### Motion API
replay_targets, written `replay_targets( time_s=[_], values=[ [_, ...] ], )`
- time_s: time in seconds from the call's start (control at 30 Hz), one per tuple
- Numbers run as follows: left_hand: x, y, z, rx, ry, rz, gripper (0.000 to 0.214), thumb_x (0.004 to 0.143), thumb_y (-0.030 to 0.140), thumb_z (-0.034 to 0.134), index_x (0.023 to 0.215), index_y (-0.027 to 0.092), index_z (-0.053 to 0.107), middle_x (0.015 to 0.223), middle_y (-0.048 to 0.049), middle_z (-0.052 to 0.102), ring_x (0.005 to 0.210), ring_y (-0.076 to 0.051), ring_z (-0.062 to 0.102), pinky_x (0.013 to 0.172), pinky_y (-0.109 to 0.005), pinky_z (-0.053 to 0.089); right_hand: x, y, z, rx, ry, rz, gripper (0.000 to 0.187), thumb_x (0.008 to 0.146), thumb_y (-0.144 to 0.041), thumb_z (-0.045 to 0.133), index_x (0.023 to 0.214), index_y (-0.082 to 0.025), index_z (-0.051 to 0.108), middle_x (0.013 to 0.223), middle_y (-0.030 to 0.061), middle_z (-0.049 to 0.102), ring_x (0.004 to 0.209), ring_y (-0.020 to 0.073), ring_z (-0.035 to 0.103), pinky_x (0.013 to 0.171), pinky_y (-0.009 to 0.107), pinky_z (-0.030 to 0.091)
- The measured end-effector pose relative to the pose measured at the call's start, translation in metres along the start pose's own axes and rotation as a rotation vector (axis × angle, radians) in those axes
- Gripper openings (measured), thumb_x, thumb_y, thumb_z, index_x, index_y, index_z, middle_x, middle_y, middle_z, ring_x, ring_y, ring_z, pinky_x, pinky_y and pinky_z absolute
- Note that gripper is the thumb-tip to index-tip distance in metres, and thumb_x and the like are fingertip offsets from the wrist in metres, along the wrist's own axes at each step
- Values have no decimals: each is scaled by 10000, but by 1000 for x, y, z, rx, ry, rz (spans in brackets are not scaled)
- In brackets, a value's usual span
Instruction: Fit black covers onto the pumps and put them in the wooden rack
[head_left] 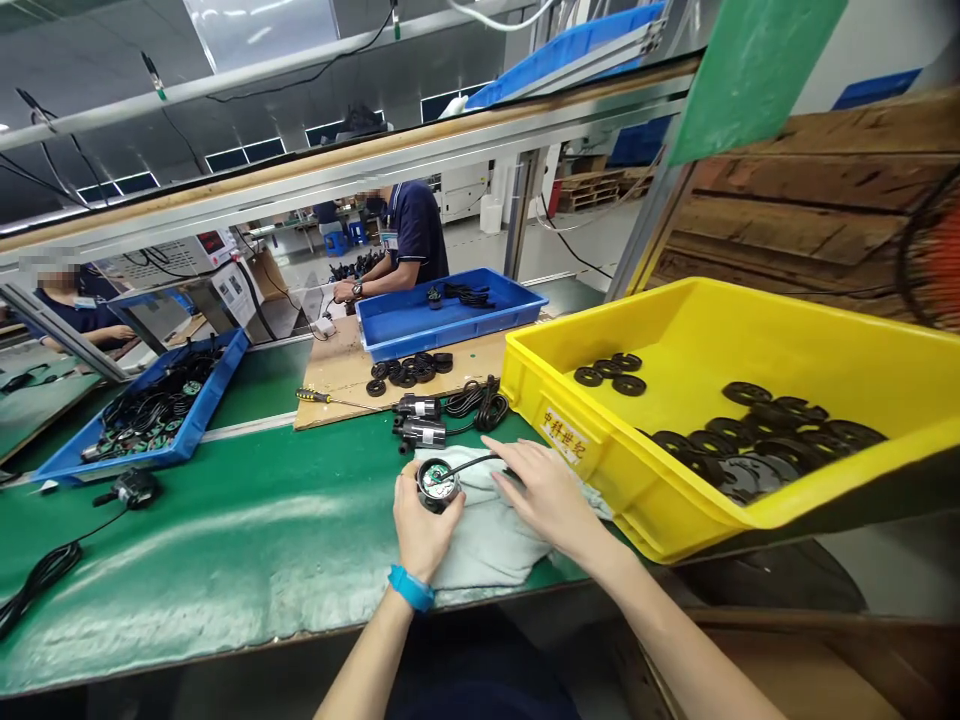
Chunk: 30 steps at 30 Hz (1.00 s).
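My left hand [426, 525] is wrapped round a small black round pump housing [438, 482], its open end facing up. A circuit board with pale sealant shows inside. A black cable [474, 462] runs from the housing to my right hand [544, 495], where it passes between the fingers and the thumb. The right fingers are fairly straight, and part of the cable is hidden under them. Beneath both hands lies a pale cloth [495, 545]. Just beyond are two black pumps [420, 432] with white labels and a coiled cable [480, 402].
At right stands a yellow bin [600, 455] holding black rings. Black round parts [405, 372] and a screwdriver [313, 396] lie on a board before a blue tray [454, 325]. Another blue tray [214, 395] and a corded pump [136, 487] are left. Two people work across the bench.
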<state>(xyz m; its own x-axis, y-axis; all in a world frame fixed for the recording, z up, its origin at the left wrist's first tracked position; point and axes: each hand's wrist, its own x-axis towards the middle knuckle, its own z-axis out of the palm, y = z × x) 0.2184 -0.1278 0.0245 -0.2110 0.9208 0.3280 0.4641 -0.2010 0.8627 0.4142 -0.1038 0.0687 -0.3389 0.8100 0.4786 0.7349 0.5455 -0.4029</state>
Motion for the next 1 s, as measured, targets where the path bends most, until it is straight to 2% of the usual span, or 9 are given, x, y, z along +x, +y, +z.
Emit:
replay_targets(
  time_s=[0.1, 0.2, 0.33, 0.5, 0.67, 0.9, 1.0],
  values=[
    [1, 0, -1, 18, -6, 42, 520, 753, 226, 780, 1212, 207, 537, 1209, -90, 612, 1143, -280, 581, 990, -445, 468, 7, -12, 9, 249, 26, -17, 292, 986, -340, 523, 1230, -242, 651, 1147, 92, 696, 1097, 273, 612, 982, 466, 485],
    [3, 0, -2, -15, -44, 59, 513, 759, 197, 770, 1223, 216, 550, 1221, -82, 612, 1165, -276, 569, 1010, -442, 457, 17, -15, 14, 469, -7, 23, 215, 983, -351, 540, 1010, -236, 721, 987, 75, 710, 961, 238, 648, 858, 390, 532],
    [10, 4, -6, -52, -123, 71, 509, 744, 147, 765, 1208, 230, 575, 1214, -65, 618, 1166, -267, 559, 1022, -438, 445, 26, -12, 11, 553, -56, 87, 222, 973, -367, 560, 934, -222, 724, 890, 65, 684, 838, 207, 643, 740, 335, 519],
    [18, 6, -5, -106, -223, 107, 531, 718, 88, 757, 1203, 227, 591, 1201, -62, 634, 1157, -265, 571, 1031, -433, 438, 32, -7, 1, 431, -86, 85, 252, 962, -392, 571, 880, -210, 725, 795, 48, 643, 728, 183, 591, 649, 313, 455],
    [20, 6, -3, -190, -292, 113, 564, 716, 75, 761, 1232, 231, 596, 1228, -61, 632, 1170, -263, 572, 1040, -424, 443, 35, -1, -6, 332, -161, 58, 275, 967, -372, 555, 840, -209, 737, 747, 35, 614, 711, 172, 576, 650, 295, 435],
    [20, 4, -1, -186, -344, 135, 592, 715, 53, 749, 1254, 243, 594, 1235, -57, 621, 1178, -261, 560, 1048, -419, 440, 40, -4, -19, -135, -242, -126, 298, 951, -237, 557, 694, -191, 701, 684, 33, 585, 658, 158, 525, 591, 299, 294],
    [19, 2, 1, -165, -347, 153, 603, 722, 68, 743, 1274, 245, 577, 1253, -67, 614, 1196, -272, 551, 1060, -438, 433, 43, -4, -23, -213, -290, -161, 305, 935, -227, 568, 660, -176, 687, 661, 33, 590, 615, 147, 505, 580, 309, 275]
  ],
)
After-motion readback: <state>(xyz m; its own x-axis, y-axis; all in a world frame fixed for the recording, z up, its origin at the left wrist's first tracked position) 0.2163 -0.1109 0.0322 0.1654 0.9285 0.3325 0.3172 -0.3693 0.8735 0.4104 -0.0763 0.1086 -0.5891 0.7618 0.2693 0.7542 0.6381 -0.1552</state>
